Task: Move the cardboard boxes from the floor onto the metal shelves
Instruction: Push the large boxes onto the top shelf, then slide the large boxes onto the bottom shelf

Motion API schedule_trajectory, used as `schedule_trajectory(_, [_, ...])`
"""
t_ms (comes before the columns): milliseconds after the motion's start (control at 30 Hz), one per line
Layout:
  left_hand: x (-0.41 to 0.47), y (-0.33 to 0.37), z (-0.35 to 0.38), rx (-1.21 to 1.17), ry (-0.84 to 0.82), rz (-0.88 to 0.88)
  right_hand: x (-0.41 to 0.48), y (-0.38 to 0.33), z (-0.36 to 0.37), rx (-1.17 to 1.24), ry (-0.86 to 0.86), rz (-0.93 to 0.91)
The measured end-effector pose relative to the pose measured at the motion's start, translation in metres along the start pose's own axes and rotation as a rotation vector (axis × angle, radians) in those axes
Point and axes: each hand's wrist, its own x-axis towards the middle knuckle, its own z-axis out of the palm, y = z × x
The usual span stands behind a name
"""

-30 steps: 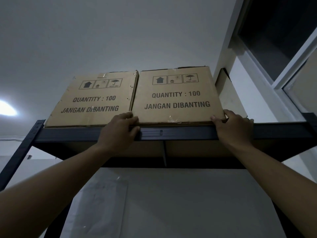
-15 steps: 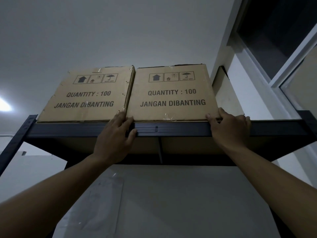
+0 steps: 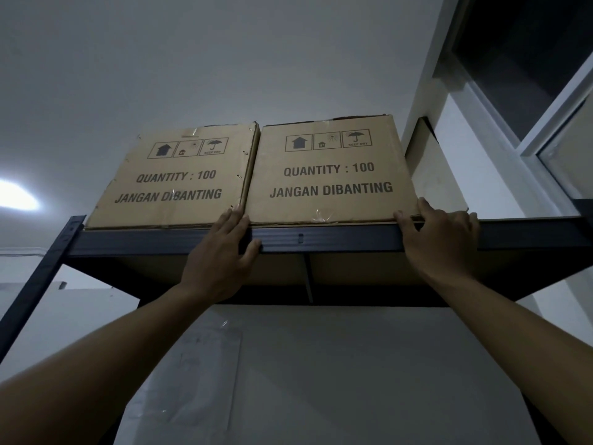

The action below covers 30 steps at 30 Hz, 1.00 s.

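Hid the tops, backs and depth of both boxes behind their front faces; cut both forearms [image 3: 80,364] off at the lower frame edge. Left unclear a tan panel [image 3: 430,175] behind the right-hand carton, dim and partly covered. Showed left box [image 3: 179,181] and right box [image 3: 330,175] upright and touching side by side on the top metal shelf [image 3: 337,239], at its front edge. Showed plain brown cardboard, flat rectangular faces, dark print, clear tape [image 3: 321,216] glinting low down; dark ribbed steel in the shelf and its slanted post [image 3: 48,268]. Placed the left hand [image 3: 221,261] with fingers straight and together, tips on the right box's lower left corner. Set the right hand [image 3: 439,242] round its lower right corner, thumb on the front edge, fingers bent around the side
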Motion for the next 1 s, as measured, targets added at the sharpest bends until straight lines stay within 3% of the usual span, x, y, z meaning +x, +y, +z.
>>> schedule_trajectory(433, [-0.012, 0.018, -0.020, 0.005, -0.211, -0.078, -0.024, 0.017, -0.005, -0.062, -0.083, -0.182])
schedule_trajectory(700, [-0.112, 0.083, -0.048, -0.394, -0.143, -0.173, -0.117, 0.018, -0.030, 0.193, -0.210, -0.175])
schedule_trajectory(833, [-0.154, 0.097, -0.096, -0.514, -0.125, -0.108, -0.180, 0.001, -0.077, 0.204, -0.337, -0.246])
schedule_trajectory(1000, [-0.222, 0.084, -0.163, -0.686, -0.300, -0.020, -0.249, -0.040, -0.148, 0.172, -0.548, -0.268])
